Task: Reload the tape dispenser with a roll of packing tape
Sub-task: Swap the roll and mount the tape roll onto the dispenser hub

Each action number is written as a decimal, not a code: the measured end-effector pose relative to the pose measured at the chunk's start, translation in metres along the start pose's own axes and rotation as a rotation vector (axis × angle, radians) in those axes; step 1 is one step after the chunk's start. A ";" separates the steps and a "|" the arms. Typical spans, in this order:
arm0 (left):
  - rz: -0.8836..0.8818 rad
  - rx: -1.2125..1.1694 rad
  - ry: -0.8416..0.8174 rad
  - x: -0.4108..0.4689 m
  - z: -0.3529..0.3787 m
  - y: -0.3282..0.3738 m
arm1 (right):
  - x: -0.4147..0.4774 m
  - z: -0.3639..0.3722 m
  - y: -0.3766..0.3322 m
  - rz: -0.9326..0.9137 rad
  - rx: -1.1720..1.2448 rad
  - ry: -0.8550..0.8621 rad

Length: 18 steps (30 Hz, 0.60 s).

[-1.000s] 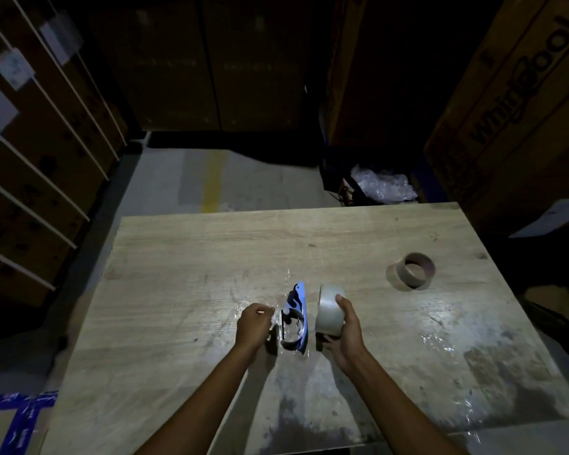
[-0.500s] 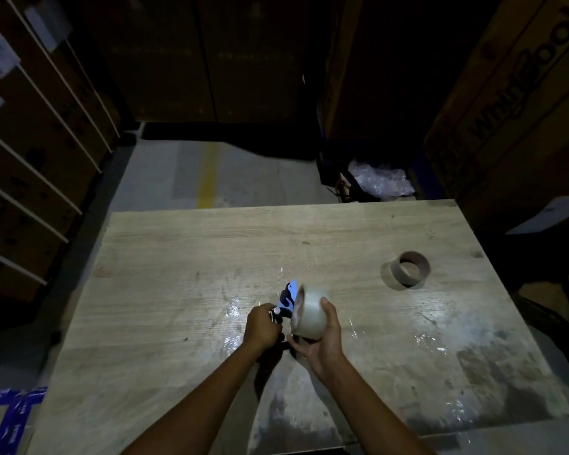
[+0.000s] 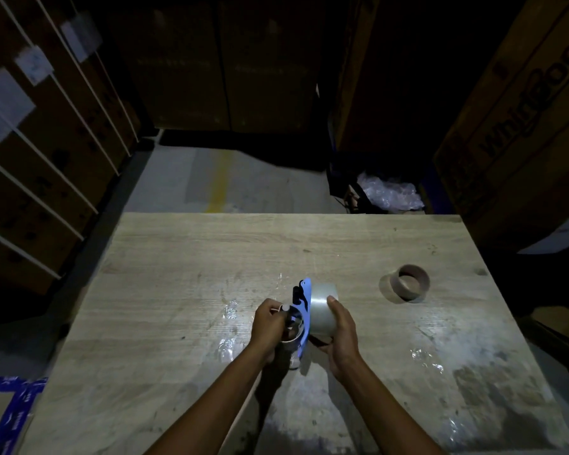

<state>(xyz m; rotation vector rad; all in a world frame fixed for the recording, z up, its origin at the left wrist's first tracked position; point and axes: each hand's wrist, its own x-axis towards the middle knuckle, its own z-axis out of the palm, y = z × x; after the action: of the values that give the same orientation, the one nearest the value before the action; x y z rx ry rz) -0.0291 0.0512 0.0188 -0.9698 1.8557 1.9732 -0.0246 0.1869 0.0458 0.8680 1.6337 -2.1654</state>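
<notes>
A blue tape dispenser stands on edge over the wooden table, near its front middle. My left hand grips its handle side from the left. A roll of clear packing tape is pressed flat against the dispenser's right face. My right hand wraps around that roll from the right, thumb on top. Whether the roll sits fully on the hub is hidden by the blue plate.
An empty brown cardboard core lies on the table to the right. Scraps of clear tape stick to the tabletop. Tall cardboard boxes stand right and behind, strapped boxes left. Crumpled plastic lies beyond the far edge.
My right hand brought the tape roll from beside the dispenser up against its right face. Both hands lifted the dispenser and the roll slightly off the table.
</notes>
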 end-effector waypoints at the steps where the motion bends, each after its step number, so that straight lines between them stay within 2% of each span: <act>1: -0.005 -0.044 -0.001 -0.005 0.003 0.004 | -0.004 -0.002 -0.004 -0.018 0.011 -0.001; 5: -0.020 -0.125 0.081 -0.016 0.013 0.016 | -0.026 -0.013 -0.021 -0.083 0.131 -0.021; 10: 0.051 -0.154 0.192 -0.029 0.025 0.027 | -0.045 -0.020 -0.034 -0.098 0.241 -0.152; 13: 0.082 -0.217 0.194 -0.036 0.029 0.032 | -0.044 -0.022 -0.043 -0.121 0.245 -0.149; 18: 0.153 -0.194 0.128 -0.048 0.029 0.035 | -0.035 -0.026 -0.058 -0.163 0.280 -0.140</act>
<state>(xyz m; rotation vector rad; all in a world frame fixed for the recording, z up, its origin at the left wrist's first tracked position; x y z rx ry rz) -0.0228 0.0857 0.0747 -1.0591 1.8819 2.2662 -0.0227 0.2256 0.1076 0.6544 1.3996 -2.5484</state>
